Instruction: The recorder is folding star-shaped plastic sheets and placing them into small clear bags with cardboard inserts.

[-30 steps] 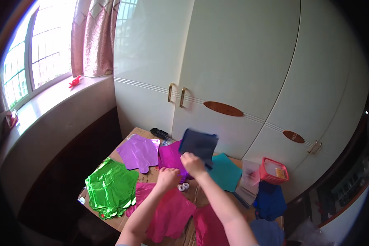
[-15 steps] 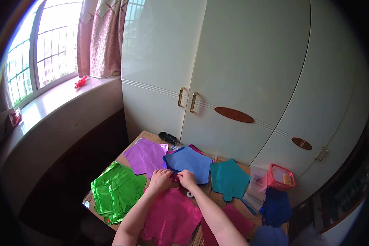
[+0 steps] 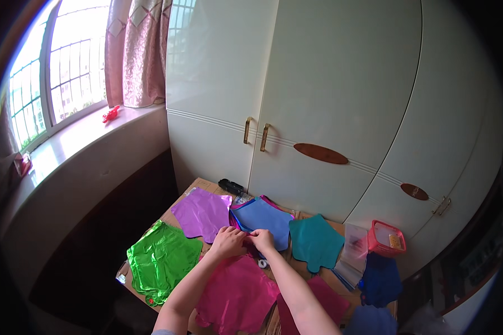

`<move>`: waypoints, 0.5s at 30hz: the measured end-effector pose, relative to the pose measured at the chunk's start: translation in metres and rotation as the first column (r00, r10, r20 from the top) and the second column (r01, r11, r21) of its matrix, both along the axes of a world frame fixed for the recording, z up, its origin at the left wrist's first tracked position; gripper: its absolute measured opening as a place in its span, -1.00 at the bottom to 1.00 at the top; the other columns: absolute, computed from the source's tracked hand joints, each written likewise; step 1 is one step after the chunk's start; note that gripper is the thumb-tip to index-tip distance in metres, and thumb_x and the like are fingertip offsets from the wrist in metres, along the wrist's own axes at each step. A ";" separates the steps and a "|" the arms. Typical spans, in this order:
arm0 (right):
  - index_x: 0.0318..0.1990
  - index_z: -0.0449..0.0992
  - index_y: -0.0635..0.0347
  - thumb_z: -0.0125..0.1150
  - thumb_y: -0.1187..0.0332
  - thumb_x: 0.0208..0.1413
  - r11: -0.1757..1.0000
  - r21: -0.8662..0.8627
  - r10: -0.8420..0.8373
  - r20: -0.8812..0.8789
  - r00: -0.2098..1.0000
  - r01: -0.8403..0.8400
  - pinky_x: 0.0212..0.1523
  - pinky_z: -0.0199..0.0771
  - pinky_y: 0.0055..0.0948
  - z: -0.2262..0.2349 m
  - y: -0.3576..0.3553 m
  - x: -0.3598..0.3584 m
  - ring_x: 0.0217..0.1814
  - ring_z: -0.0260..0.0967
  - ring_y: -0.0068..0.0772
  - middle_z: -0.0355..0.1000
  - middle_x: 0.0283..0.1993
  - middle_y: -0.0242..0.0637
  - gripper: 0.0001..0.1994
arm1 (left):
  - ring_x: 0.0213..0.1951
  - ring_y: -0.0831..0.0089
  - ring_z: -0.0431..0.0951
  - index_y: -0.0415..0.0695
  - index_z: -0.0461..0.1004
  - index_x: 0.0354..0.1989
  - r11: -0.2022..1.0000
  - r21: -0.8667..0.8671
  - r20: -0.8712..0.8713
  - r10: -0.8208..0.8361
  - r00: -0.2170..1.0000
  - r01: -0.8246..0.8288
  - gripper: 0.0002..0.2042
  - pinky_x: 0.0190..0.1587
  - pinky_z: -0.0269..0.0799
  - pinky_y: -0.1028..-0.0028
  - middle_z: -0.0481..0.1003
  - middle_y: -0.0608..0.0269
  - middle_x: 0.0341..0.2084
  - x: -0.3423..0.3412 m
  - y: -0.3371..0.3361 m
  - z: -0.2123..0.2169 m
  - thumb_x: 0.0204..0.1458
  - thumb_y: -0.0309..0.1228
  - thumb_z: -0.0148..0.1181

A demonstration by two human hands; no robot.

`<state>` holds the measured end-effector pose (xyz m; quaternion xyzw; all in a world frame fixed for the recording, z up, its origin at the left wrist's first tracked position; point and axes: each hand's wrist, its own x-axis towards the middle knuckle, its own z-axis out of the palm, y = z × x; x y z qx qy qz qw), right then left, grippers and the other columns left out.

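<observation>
Both hands, left (image 3: pixel 227 242) and right (image 3: pixel 262 239), pinched the near edge of a blue foil (image 3: pixel 265 221) (lying between purple foil (image 3: pixel 202 212) and teal foil (image 3: pixel 316 241)) above pink foil (image 3: pixel 237 293).

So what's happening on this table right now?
A person sits over a low wooden table spread with shiny foil sheets. The left hand and right hand meet at the near edge of the blue sheet, pinching something small there. Green, purple, teal and pink sheets lie around.
</observation>
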<state>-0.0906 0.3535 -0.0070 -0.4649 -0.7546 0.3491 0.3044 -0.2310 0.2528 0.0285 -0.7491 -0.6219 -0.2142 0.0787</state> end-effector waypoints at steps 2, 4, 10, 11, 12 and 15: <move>-0.45 0.63 0.19 0.41 0.23 -0.14 0.998 -0.050 0.024 -0.071 0.997 -0.027 -0.39 0.43 -0.47 -0.005 0.005 0.002 -0.47 0.47 -0.48 0.54 -0.50 -0.30 -0.78 | -0.07 0.34 0.45 -0.03 0.53 -0.31 0.997 -0.075 -0.036 0.013 0.999 -0.016 -0.61 0.02 0.29 0.27 0.50 0.31 -0.25 0.000 0.003 0.002 -0.26 -0.04 0.26; -0.43 0.62 0.23 0.39 0.28 -0.07 0.982 -0.163 0.069 -0.183 0.981 -0.100 -0.44 0.35 -0.56 -0.005 0.009 0.005 -0.50 0.37 -0.63 0.52 -0.51 -0.43 -0.81 | -0.03 0.36 0.43 -0.04 0.53 -0.30 0.990 -0.138 -0.075 0.013 0.997 -0.023 -0.62 0.05 0.26 0.26 0.50 0.30 -0.22 0.000 0.005 0.007 -0.25 -0.05 0.25; -0.32 0.56 0.25 0.26 0.40 0.06 0.925 -0.356 -0.038 -0.438 0.898 -0.135 -0.34 0.30 -0.61 -0.015 0.025 0.011 -0.39 0.31 -0.68 0.47 -0.41 -0.46 -0.89 | 0.19 0.29 0.30 -0.03 0.49 -0.16 0.989 -0.142 -0.167 -0.062 0.984 0.038 -0.64 0.28 0.04 0.20 0.48 0.21 -0.06 -0.003 0.020 -0.007 -0.08 -0.11 0.09; -0.35 0.54 0.24 0.22 0.41 0.08 0.924 -0.356 -0.062 -0.504 0.861 -0.142 -0.33 0.31 -0.61 -0.013 0.029 0.013 -0.39 0.33 -0.65 0.47 -0.41 -0.45 -0.91 | 0.22 0.27 0.26 -0.02 0.48 -0.13 0.988 -0.152 -0.210 -0.026 0.977 -0.006 -0.65 0.30 0.00 0.17 0.47 0.20 -0.03 -0.007 0.025 -0.014 -0.04 -0.13 0.04; -0.37 0.53 0.23 0.20 0.42 0.09 0.925 -0.353 -0.095 -0.569 0.817 -0.138 -0.32 0.33 -0.59 -0.013 0.038 0.019 -0.39 0.35 -0.63 0.48 -0.41 -0.44 -0.92 | 0.25 0.26 0.22 -0.02 0.46 -0.10 0.987 -0.155 -0.248 0.004 0.969 -0.044 -0.66 0.31 -0.04 0.15 0.46 0.19 -0.01 -0.009 0.032 -0.022 0.00 -0.16 -0.01; -0.40 0.51 0.19 0.17 0.43 0.11 0.914 -0.393 -0.236 -0.719 0.654 -0.102 -0.32 0.38 -0.54 -0.005 0.066 0.049 -0.41 0.39 -0.56 0.49 -0.40 -0.40 -0.92 | 0.34 0.25 0.09 0.11 0.39 0.09 0.955 -0.272 -0.267 0.043 0.963 -0.119 -0.63 0.36 -0.22 0.04 0.38 0.16 0.12 0.002 0.036 -0.010 0.15 -0.18 -0.20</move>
